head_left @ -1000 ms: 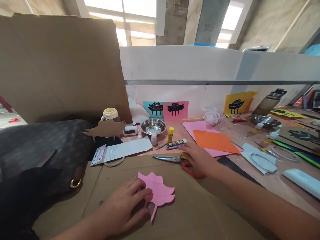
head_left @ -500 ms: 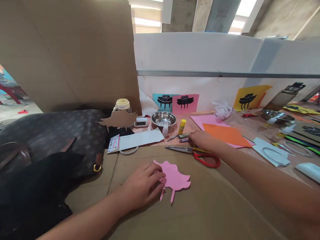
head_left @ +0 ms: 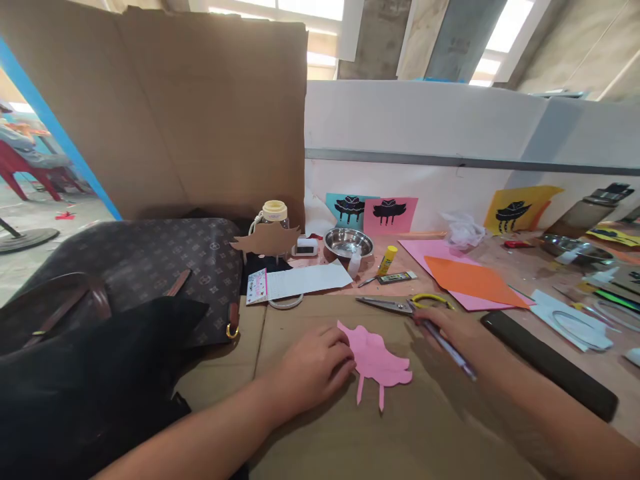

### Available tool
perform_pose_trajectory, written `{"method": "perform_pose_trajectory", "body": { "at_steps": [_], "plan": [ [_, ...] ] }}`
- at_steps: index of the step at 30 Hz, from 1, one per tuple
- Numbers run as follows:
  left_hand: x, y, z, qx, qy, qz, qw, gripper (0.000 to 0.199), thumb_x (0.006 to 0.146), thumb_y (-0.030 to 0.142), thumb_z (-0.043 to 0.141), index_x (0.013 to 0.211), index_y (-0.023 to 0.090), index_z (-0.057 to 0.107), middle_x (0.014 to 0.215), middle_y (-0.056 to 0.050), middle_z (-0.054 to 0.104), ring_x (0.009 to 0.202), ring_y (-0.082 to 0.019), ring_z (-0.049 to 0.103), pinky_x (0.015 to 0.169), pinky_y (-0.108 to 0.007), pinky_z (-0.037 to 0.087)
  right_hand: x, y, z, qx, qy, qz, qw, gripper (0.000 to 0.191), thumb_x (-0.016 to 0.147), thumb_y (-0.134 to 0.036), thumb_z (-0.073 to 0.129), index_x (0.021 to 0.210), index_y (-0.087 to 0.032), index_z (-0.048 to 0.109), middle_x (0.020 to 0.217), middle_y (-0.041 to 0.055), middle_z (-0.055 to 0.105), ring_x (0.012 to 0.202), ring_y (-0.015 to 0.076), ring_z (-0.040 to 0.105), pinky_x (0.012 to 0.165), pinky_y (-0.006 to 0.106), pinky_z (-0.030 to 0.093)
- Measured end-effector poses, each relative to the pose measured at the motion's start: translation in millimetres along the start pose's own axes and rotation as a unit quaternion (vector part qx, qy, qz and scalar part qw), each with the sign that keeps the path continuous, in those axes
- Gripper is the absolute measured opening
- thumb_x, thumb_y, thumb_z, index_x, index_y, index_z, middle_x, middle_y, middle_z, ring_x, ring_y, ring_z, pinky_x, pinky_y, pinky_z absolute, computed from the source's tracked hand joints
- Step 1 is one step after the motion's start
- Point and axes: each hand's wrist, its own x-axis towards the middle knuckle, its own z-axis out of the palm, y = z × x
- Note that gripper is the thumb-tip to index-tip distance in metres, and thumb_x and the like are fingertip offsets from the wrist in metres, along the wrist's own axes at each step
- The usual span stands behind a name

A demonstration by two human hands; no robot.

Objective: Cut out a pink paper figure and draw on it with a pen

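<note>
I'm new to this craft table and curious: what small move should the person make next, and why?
Probably bring the slim pale-purple pen over to the flat pink paper cutout: the right hand holds the pen, while the left hand rests at the cutout's edge.

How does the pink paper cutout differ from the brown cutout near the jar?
Colour: the pink paper cutout is pink; the brown cutout is plain brown.
Pose: the pink paper cutout lies on the cardboard sheet, while the brown cutout stands up in front of the jar.
Contact: the left hand touches the pink paper cutout; neither hand touches the brown cutout.
Shared: both have wavy outlines.
</note>
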Motion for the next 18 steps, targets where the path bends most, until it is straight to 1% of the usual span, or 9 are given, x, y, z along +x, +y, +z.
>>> {"method": "perform_pose_trajectory", "body": {
  "at_steps": [2, 3, 4, 5, 6, 8, 12, 15, 18],
  "plan": [
    [0.0, -1.0, 0.1, 0.002, 0.004, -0.002, 1.000, 0.019, 0.098, 0.024, 0.055, 0.106, 0.020, 0.072, 0.108, -0.006, 0.072, 0.103, -0.021, 0.064, 0.093, -0.035, 0.053, -13.7, -11.2, 1.5, 0.040, -0.025, 0.032, 0.998, 0.018, 0.087, -0.025, 0.053, 0.100, -0.027, 0.065, 0.101, 0.0106, 0.074, 0.089, 0.0311, 0.070, 0.075, 0.042, 0.056],
    [-0.2, -1.5, 0.6, 0.004, 0.006, -0.004, 1.000, 0.019, 0.098, 0.024, 0.055, 0.105, 0.020, 0.072, 0.108, -0.007, 0.071, 0.103, -0.022, 0.064, 0.093, -0.036, 0.052, -18.6, -15.7, 3.1, 0.062, -0.039, 0.065, 0.995, 0.013, 0.089, -0.030, 0.052, 0.096, -0.027, 0.063, 0.096, 0.0087, 0.074, 0.084, 0.0304, 0.069, 0.072, 0.043, 0.056],
    [-0.5, -1.9, 1.4, 0.006, 0.008, -0.006, 1.000, 0.018, 0.098, 0.023, 0.055, 0.105, 0.020, 0.072, 0.108, -0.007, 0.071, 0.104, -0.022, 0.063, 0.094, -0.037, 0.052, -22.4, -19.1, 5.5, 0.076, -0.027, 0.108, 0.991, 0.015, 0.093, -0.036, 0.050, 0.092, -0.027, 0.062, 0.089, 0.0073, 0.073, 0.079, 0.0295, 0.069, 0.067, 0.042, 0.056],
    [-1.0, -2.2, 2.5, 0.008, 0.010, -0.009, 1.000, 0.018, 0.098, 0.023, 0.055, 0.104, 0.019, 0.071, 0.108, -0.008, 0.071, 0.104, -0.023, 0.063, 0.094, -0.038, 0.052, -25.1, -21.4, 8.4, 0.091, -0.011, 0.139, 0.986, 0.020, 0.095, -0.040, 0.047, 0.092, -0.027, 0.061, 0.086, 0.0067, 0.072, 0.077, 0.0289, 0.068, 0.065, 0.041, 0.056],
    [-1.6, -2.3, 3.8, 0.010, 0.011, -0.011, 1.000, 0.019, 0.099, 0.024, 0.054, 0.105, 0.019, 0.071, 0.109, -0.009, 0.070, 0.104, -0.024, 0.063, 0.094, -0.039, 0.052, -27.0, -23.0, 11.8, 0.109, -0.014, 0.152, 0.982, 0.022, 0.097, -0.042, 0.045, 0.100, -0.027, 0.062, 0.091, 0.0069, 0.073, 0.080, 0.0285, 0.069, 0.067, 0.040, 0.056],
    [-2.8, -2.1, 6.6, 0.015, 0.008, -0.010, 1.000, 0.022, 0.101, 0.025, 0.051, 0.108, 0.019, 0.070, 0.112, -0.011, 0.070, 0.106, -0.025, 0.063, 0.094, -0.041, 0.052, -29.3, -25.6, 18.3, 0.131, -0.032, 0.154, 0.979, 0.025, 0.100, -0.043, 0.043, 0.104, -0.026, 0.062, 0.095, 0.0069, 0.073, 0.083, 0.0271, 0.069, 0.070, 0.039, 0.055],
    [-4.1, -1.5, 10.6, 0.022, -0.019, 0.001, 1.000, 0.024, 0.101, 0.027, 0.051, 0.116, 0.019, 0.067, 0.120, -0.010, 0.069, 0.112, -0.026, 0.063, 0.097, -0.043, 0.052, -30.6, -35.7, 26.1, 0.159, -0.110, 0.144, 0.971, 0.022, 0.098, -0.045, 0.050, 0.092, -0.024, 0.056, 0.092, 0.0058, 0.068, 0.079, 0.0236, 0.064, 0.068, 0.036, 0.053],
    [-3.3, -2.2, 11.4, 0.025, -0.040, 0.004, 0.999, 0.024, 0.100, 0.029, 0.053, 0.117, 0.019, 0.067, 0.121, -0.009, 0.070, 0.113, -0.026, 0.063, 0.098, -0.042, 0.052, -30.1, -43.7, 30.8, 0.163, -0.107, 0.140, 0.971, 0.022, 0.091, -0.044, 0.060, 0.093, -0.023, 0.052, 0.090, 0.0062, 0.064, 0.079, 0.0234, 0.061, 0.069, 0.037, 0.051],
    [-1.9, -2.7, 10.8, 0.029, -0.051, 0.004, 0.998, 0.025, 0.100, 0.030, 0.054, 0.117, 0.018, 0.067, 0.120, -0.010, 0.070, 0.113, -0.027, 0.063, 0.099, -0.043, 0.052, -28.0, -47.0, 35.5, 0.185, -0.120, 0.146, 0.964, 0.021, 0.090, -0.042, 0.061, 0.092, -0.024, 0.051, 0.087, 0.0046, 0.064, 0.076, 0.0222, 0.060, 0.068, 0.036, 0.049]
  ]
}}
